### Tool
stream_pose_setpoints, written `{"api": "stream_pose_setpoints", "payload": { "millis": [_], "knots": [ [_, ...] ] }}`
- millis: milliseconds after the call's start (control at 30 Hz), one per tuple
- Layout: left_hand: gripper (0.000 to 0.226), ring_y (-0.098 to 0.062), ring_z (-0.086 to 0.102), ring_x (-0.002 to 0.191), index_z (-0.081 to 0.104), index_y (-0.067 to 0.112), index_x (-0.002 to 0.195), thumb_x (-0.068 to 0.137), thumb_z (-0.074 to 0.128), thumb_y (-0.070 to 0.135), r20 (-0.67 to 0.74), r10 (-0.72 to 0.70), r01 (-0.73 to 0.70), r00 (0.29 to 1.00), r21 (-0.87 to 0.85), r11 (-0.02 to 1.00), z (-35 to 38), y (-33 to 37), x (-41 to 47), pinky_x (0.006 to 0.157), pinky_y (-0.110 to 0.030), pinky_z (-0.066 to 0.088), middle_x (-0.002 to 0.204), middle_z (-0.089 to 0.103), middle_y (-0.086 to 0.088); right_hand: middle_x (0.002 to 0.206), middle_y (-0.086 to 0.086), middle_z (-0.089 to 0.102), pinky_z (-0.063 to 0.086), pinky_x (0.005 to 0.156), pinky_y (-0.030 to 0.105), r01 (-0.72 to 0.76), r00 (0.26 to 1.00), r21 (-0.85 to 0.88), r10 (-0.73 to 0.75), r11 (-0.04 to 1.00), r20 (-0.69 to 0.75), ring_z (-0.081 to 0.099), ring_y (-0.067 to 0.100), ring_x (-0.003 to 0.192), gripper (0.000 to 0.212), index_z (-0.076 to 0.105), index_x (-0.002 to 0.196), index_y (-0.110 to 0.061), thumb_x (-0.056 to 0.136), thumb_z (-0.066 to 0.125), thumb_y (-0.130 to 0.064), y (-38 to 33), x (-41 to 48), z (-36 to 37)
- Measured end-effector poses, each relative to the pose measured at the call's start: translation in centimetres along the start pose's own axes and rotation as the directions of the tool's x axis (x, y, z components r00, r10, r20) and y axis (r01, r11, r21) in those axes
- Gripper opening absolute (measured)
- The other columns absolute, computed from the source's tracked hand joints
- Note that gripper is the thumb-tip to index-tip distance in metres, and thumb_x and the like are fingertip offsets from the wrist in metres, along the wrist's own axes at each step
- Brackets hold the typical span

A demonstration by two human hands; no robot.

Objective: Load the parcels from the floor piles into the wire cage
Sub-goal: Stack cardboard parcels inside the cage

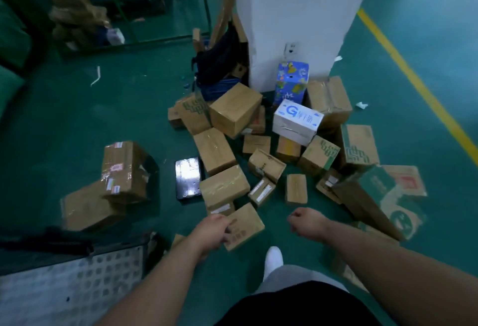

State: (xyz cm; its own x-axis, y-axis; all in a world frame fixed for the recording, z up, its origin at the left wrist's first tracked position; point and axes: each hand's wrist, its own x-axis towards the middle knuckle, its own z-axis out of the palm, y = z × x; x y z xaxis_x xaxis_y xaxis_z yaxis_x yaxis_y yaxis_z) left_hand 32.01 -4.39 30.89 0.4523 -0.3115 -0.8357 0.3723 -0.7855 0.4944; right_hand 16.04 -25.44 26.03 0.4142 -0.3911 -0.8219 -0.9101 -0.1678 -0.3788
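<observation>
I saw the parcel pile [234, 111] heaped before the pillar [297, 15]. Left of it, a taped box [124, 170] rested on a lower box [88, 208].

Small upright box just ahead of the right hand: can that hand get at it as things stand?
Probably yes. The right hand seems empty, and only bare floor shows between it and the small box; the neighbouring parcels stand apart from it.

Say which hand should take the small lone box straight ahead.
Right. The right hand is empty and nearest the lone box; the left hand grips another box.
</observation>
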Motion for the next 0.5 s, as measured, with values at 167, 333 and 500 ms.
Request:
{"api": "stream_pose_setpoints", "payload": {
  "millis": [167, 333, 500],
  "knots": [
    [0.025, -0.017, 0.055, 0.083, 0.061, 0.014, 0.121, 0.106, 0.049, 0.029, 0.021, 0.024, -0.024, 0.999, -0.007, 1.000, 0.7, 6.5, 0.7, 0.065, -0.026, 0.042, 0.107, 0.066, -0.008, 0.106, 0.006, 0.068, 0.047, 0.065, 0.028, -0.107, 0.987, 0.046, 0.112, 0.993, -0.112, 0.067, 0.021, 0.091, 0.039, 0.066, 0.121, -0.014, 0.094, 0.054, -0.039, 0.3, 5.2, -7.1],
    [0.018, -0.021, 0.058, 0.087, 0.064, 0.014, 0.114, 0.103, 0.053, 0.024, 0.048, -0.083, 0.076, 0.995, 0.119, 0.990, -0.3, 7.7, 3.0, 0.070, -0.030, 0.043, 0.113, 0.068, -0.012, 0.099, 0.004, 0.060, 0.047, 0.076, 0.028, -0.082, 0.992, 0.078, 0.089, 0.994, -0.089, 0.061, 0.021, 0.094, 0.022, 0.059, 0.109, -0.015, 0.101, 0.051, -0.034, -4.5, 5.4, -8.4],
    [0.022, -0.017, 0.062, 0.081, 0.063, 0.013, 0.105, 0.103, 0.054, 0.033, 0.133, -0.081, 0.037, 0.988, 0.304, 0.952, -0.1, 9.3, 7.3, 0.070, -0.028, 0.049, 0.102, 0.068, -0.004, 0.112, -0.001, 0.061, 0.043, 0.081, 0.025, 0.010, 1.000, 0.057, -0.011, 0.998, 0.021, 0.056, 0.015, 0.100, 0.034, 0.062, 0.130, -0.022, 0.103, 0.047, -0.035, -6.3, 3.7, -6.6]
  ]
}}
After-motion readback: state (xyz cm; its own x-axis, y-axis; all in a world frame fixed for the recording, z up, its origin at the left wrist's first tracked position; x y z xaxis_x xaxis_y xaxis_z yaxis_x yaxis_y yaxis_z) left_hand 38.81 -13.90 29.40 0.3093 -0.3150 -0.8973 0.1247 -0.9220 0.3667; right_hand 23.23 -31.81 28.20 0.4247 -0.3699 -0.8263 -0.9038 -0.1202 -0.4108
